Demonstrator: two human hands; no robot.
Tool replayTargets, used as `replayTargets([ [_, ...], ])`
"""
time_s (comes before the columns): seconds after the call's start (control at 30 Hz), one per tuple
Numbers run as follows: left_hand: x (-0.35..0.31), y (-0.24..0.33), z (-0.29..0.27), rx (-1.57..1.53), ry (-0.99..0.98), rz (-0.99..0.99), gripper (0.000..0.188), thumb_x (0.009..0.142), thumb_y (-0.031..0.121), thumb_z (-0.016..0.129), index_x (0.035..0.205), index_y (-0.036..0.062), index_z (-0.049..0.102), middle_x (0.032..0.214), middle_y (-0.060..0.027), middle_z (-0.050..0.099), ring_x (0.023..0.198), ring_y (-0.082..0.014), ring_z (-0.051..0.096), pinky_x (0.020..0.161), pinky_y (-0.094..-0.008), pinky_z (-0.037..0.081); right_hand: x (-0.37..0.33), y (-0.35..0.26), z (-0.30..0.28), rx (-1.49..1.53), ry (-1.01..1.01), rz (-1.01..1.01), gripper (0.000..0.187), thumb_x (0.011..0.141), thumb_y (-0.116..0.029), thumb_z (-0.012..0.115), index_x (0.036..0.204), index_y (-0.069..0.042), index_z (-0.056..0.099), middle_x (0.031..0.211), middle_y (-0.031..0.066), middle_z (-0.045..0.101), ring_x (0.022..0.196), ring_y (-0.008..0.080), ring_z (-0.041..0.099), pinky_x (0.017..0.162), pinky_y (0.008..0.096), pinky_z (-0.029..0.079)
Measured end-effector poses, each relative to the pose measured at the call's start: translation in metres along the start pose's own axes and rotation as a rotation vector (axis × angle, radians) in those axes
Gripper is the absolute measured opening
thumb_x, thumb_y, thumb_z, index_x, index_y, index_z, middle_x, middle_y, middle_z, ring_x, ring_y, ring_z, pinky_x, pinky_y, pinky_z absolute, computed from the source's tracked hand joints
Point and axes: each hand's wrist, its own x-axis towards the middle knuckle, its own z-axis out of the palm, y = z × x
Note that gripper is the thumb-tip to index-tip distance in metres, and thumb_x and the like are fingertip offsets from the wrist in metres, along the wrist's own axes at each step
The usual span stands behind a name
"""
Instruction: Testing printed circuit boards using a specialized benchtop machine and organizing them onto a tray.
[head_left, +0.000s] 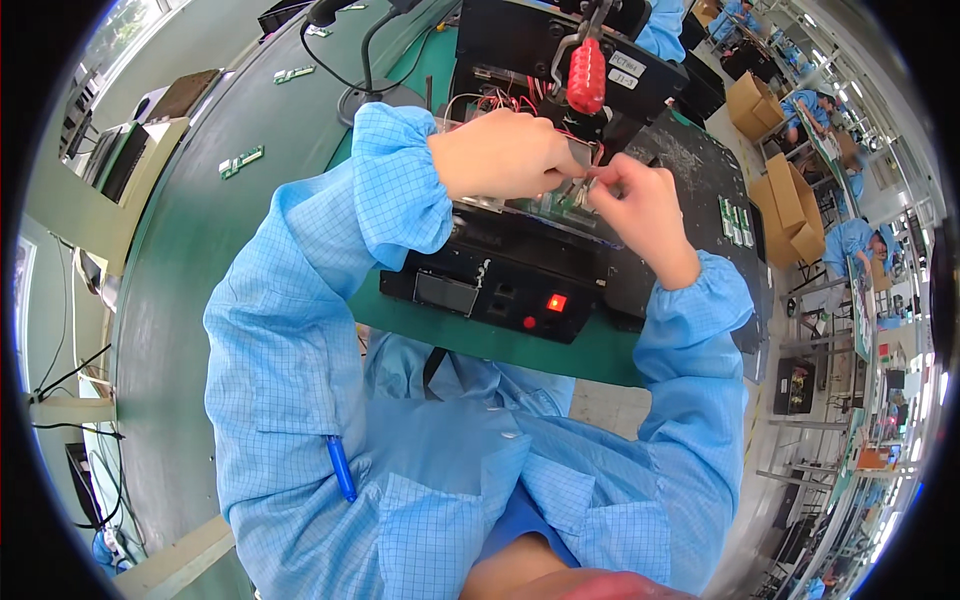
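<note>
Both hands meet over the bed of a black test fixture [520, 290] with a toggle clamp whose red grip [587, 78] stands above them. My left hand [505, 155] reaches in from the left, back of the hand up, fingers curled and tips hidden. My right hand [645, 205] has thumb and forefinger pinched together close to the left fingertips. What the fingers hold is too small to make out. Beneath them shows a clear plate with green and metallic parts [575, 200]. Red wires [500, 100] run behind my left hand.
On the fixture's front are a small dark screen [446, 293] and a lit red switch [557, 302]. Small green circuit boards [735, 222] lie on the black mat at right; another board [242, 162] rests on the green table [170, 330]. Cardboard boxes [793, 210] stand beyond, with people working farther off.
</note>
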Motion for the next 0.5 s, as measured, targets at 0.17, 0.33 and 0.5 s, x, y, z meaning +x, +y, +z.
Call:
replayTargets([
  [0.17, 0.002, 0.001, -0.003, -0.012, -0.033, -0.013, 0.030, 0.086, 0.017, 0.056, 0.110, 0.0178, 0.073, 0.076, -0.0123, 0.069, 0.071, -0.0318, 0.068, 0.068, -0.0433, 0.056, 0.000, 0.008, 0.004, -0.096, -0.061, 0.035, 0.012, 0.075, -0.008, 0.066, 0.078, 0.003, 0.064, 0.085, 0.0149, 0.074, 0.060, 0.0148, 0.066, 0.054, 0.0277, 0.049],
  [0.33, 0.006, 0.000, -0.007, -0.060, -0.088, -0.054, 0.030, 0.087, 0.017, 0.055, 0.111, 0.0172, 0.073, 0.078, -0.0124, 0.069, 0.073, -0.0315, 0.068, 0.069, -0.0431, 0.056, 0.001, 0.004, 0.000, -0.090, -0.099, 0.071, 0.010, 0.076, -0.004, 0.065, 0.075, 0.006, 0.063, 0.085, 0.0163, 0.074, 0.069, 0.0108, 0.068, 0.060, 0.0264, 0.053],
  [0.5, 0.005, 0.004, -0.009, -0.011, -0.077, -0.030, 0.029, 0.087, 0.018, 0.055, 0.111, 0.0167, 0.073, 0.080, -0.0127, 0.069, 0.074, -0.0321, 0.068, 0.068, -0.0427, 0.055, 0.001, 0.006, -0.005, 0.115, -0.049, 0.102, 0.010, 0.076, -0.004, 0.065, 0.075, 0.006, 0.063, 0.084, 0.0156, 0.074, 0.073, 0.0118, 0.069, 0.065, 0.0256, 0.054],
])
